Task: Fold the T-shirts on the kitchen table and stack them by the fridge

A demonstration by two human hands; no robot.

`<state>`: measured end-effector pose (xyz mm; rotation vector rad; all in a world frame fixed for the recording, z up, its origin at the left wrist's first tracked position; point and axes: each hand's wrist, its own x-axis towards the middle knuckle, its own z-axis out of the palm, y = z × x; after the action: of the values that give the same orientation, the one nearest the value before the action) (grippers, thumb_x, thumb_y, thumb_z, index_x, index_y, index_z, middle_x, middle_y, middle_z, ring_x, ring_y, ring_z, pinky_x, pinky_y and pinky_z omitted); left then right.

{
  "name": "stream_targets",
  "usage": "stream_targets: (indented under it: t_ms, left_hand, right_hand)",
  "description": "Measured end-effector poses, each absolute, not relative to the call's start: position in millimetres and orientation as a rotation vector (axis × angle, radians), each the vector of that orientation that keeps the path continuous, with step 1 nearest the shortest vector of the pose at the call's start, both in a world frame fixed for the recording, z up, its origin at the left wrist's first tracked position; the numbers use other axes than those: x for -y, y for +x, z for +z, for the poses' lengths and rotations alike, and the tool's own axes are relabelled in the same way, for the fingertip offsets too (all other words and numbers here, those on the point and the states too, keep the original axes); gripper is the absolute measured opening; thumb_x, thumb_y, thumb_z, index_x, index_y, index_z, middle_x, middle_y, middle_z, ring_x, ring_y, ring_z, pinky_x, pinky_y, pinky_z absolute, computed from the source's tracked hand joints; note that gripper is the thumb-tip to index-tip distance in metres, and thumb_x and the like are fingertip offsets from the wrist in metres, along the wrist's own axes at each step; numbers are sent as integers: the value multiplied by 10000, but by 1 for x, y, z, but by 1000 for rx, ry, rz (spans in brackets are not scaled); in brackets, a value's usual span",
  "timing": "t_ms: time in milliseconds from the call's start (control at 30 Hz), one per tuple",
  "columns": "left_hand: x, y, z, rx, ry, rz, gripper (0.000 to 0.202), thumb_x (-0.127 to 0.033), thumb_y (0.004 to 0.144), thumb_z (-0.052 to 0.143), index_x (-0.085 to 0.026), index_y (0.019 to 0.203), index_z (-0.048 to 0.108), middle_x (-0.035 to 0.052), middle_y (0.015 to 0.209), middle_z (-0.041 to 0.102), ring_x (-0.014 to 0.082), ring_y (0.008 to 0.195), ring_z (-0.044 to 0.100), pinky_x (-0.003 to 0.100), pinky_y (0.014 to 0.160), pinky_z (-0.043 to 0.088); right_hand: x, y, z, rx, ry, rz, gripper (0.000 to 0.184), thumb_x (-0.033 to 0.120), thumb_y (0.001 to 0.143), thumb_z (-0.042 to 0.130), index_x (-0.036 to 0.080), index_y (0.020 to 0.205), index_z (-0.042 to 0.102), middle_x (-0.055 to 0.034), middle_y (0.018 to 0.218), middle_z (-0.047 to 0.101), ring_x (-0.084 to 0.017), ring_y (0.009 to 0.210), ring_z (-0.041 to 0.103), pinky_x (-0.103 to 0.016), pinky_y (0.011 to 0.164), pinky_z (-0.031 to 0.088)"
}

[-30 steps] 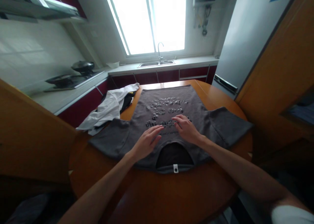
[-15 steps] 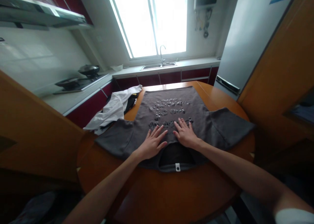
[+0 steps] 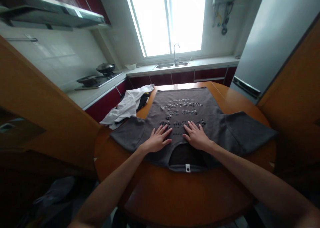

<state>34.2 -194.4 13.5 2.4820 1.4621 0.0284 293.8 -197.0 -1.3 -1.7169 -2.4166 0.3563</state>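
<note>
Shirt [image 3: 178, 113] flat across counter [image 3: 190, 198], unfolded; left hand [image 3: 156, 141], right hand [image 3: 198, 137] on top, fingers spread; pile [image 3: 127, 105] at far-left edge, crumpled.

The round wooden desk [image 3: 190, 198] carries a gray T-shirt [image 3: 179, 119] spread flat, collar [image 3: 176, 168] toward six o'clock, sleeves [image 3: 250, 131] toward nine and three; at ten lies a rumpled pile of white and dark clothes [image 3: 126, 105].

- Across the front of the gray shirt [image 3: 180, 118] ran several rows of dark lettering [image 3: 183, 112], too indistinct for any word to be read.
- The white neck tag [image 3: 188, 168] bore a single dark round mark [image 3: 188, 169].
- A smaller line [image 3: 178, 133] stood between lettering and tag, too blurred to read.
</note>
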Motion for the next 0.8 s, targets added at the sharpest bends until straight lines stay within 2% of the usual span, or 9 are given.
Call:
stream_targets:
  t_ms: [167, 300, 467, 633, 800]
  left_hand:
    - [192, 30, 16, -1551, 2484, 146, 581, -541, 1005, 439, -326, 1542, 383, 78, 1665, 226, 351, 1532, 158, 657, 1174, 191]
    - [190, 31, 14, -1559, 2471, 155, 590, -530, 987, 486, -294, 1523, 422, 91, 1640, 294, 358, 1518, 207, 646, 1180, 213]
    - [186, 31, 13, -1633, 2488, 377, 493, -428, 990, 508, -207, 1429, 551, 122, 1569, 416, 314, 1487, 305, 512, 1208, 282]
    - [187, 29, 15, -1571, 2513, 388, 462, -384, 962, 561, -154, 1359, 617, 147, 1481, 522, 283, 1387, 468, 413, 1179, 363]
    - [180, 22, 19, -1571, 2450, 560, 395, -362, 959, 555, -160, 1278, 671, 127, 1389, 608, 252, 1295, 564, 361, 1139, 414]
  right_hand:
    - [198, 291, 2, 2337, -1663, 245, 609, 453, 1034, 323, 191, 1583, 305, -153, 1670, 175, -286, 1547, 111, -589, 1201, 139]
    - [201, 289, 1, 2420, -1652, 326, 610, 461, 1024, 350, 182, 1566, 348, -153, 1658, 221, -299, 1542, 138, -589, 1202, 141]
    - [201, 289, 0, 2319, -1676, 275, 609, 442, 1024, 370, 192, 1577, 323, -151, 1652, 245, -289, 1533, 181, -536, 1206, 185]
    - [200, 289, -1, 2364, -1661, 296, 580, 438, 1018, 401, 161, 1527, 420, -162, 1627, 308, -307, 1520, 220, -540, 1209, 183]
    - [198, 289, -7, 2332, -1640, 257, 533, 416, 1024, 400, 160, 1484, 480, -167, 1592, 378, -325, 1498, 276, -554, 1190, 234]
